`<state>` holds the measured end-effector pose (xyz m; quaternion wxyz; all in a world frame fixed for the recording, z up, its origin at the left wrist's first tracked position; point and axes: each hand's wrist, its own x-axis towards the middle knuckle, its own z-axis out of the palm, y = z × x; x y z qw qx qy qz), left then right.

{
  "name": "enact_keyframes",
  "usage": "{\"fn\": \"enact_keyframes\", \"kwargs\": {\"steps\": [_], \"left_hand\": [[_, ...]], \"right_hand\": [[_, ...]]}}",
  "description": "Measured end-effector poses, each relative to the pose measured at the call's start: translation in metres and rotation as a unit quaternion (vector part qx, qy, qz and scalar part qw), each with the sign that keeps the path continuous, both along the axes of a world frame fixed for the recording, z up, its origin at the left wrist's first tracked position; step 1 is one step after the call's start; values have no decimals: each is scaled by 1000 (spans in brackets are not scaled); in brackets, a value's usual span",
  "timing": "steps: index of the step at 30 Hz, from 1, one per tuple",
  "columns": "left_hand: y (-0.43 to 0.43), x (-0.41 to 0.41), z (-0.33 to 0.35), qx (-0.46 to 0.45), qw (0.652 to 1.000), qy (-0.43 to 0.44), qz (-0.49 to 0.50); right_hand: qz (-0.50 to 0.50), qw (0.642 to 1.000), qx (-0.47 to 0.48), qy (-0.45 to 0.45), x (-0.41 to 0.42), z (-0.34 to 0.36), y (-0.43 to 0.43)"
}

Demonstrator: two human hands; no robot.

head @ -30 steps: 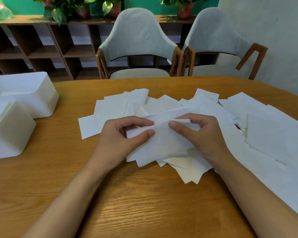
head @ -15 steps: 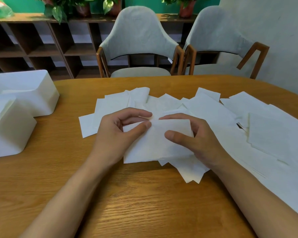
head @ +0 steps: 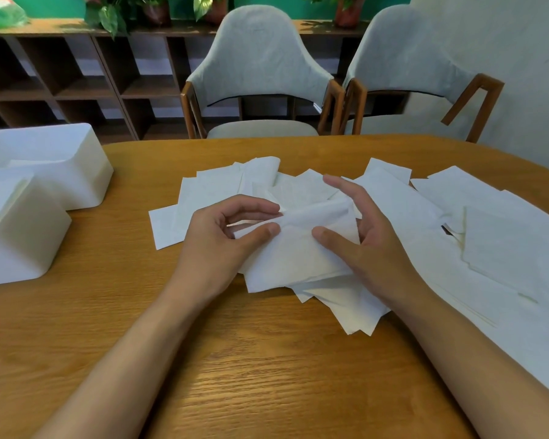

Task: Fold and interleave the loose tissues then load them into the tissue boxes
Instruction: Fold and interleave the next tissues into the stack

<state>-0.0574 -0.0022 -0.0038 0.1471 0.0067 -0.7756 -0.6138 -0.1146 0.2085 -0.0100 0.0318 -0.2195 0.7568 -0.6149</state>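
Several loose white tissues (head: 504, 248) lie spread over the middle and right of the wooden table (head: 267, 375). On top of a small stack near me lies a folded tissue (head: 301, 255) with its far edge curled up. My left hand (head: 222, 245) pinches the left end of that tissue between thumb and fingers. My right hand (head: 368, 245) is beside it, fingers spread and lifted, thumb resting on the tissue. Two white tissue boxes stand at the left: one near (head: 16, 236), one farther back (head: 57, 166).
Two grey upholstered chairs (head: 260, 77) with wooden arms stand behind the table's far edge. A dark wooden shelf unit (head: 76, 77) with potted plants on top lines the back wall. Bare wood lies in front of my arms.
My right hand has let go of the tissue's far edge and its fingers have opened and lifted. The tissue's far edge now curls upward. My left hand keeps its pinch.
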Motion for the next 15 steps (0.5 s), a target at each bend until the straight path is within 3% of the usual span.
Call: {"fn": "enact_keyframes", "kwargs": {"steps": [6, 9, 15], "left_hand": [[0, -1, -3, -74, 997, 13, 18], [2, 0, -2, -24, 999, -27, -22], [3, -1, -8, -22, 998, -18, 60]], "right_hand": [[22, 999, -23, -14, 2, 3, 1], [33, 999, -17, -13, 4, 4, -1], [110, 994, 26, 2, 7, 6, 4]]}}
